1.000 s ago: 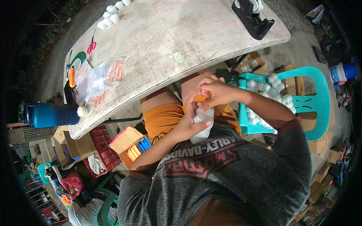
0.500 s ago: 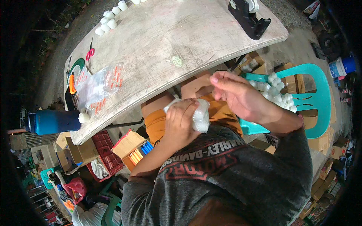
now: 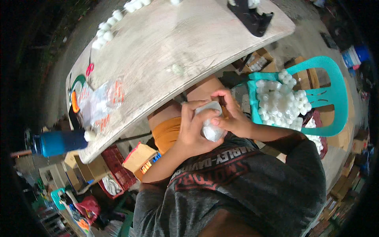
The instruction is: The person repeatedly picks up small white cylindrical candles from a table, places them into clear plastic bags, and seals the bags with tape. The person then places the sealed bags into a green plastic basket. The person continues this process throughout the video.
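Over the lap, left hand (image 3: 193,132) and right hand (image 3: 233,116) both grip a small white bundle (image 3: 210,125), possibly plastic-wrapped, below the wooden surface (image 3: 177,43).

Outdoor packing spot, worn table (image 3: 189,43), cardboard boxes (image 3: 138,158)

Even, soft daylight falls on the pale wooden table (image 3: 189,47), with no harsh glare; fisheye distortion bends its edges, corners vignette to black, and the periphery blurs slightly.
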A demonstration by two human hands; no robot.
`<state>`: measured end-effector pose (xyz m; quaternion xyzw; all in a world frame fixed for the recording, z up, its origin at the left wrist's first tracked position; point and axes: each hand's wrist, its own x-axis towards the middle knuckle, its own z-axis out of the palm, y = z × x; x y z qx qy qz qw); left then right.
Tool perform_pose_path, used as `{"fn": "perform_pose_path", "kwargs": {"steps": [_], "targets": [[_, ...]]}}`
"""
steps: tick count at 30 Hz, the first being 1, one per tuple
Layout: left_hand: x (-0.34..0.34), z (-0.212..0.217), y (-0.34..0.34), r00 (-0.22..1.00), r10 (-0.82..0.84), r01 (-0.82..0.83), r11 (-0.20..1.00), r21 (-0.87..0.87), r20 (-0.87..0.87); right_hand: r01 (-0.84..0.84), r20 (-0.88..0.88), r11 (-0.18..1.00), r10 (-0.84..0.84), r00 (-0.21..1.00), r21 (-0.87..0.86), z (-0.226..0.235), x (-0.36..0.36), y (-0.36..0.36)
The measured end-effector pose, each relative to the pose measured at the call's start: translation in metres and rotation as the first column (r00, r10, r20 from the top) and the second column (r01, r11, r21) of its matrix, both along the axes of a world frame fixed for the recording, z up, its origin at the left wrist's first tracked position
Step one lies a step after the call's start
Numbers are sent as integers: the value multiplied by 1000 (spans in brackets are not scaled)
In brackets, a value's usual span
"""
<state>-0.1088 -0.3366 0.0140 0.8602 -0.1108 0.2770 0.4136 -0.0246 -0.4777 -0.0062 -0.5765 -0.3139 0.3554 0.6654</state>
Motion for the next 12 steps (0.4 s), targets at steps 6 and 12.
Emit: {"fn": "perform_pose_path", "kwargs": {"steps": [6,12], "targets": [[61,-51,-48,692,-595,-464,67,-883,-409,183,458,972,-98,883,-145,-35,-2,-55],[100,-113,-121,286,-912,-697,13,-717,-294,227,256,803,-97,962,-551,-37,-2,-140]]}}
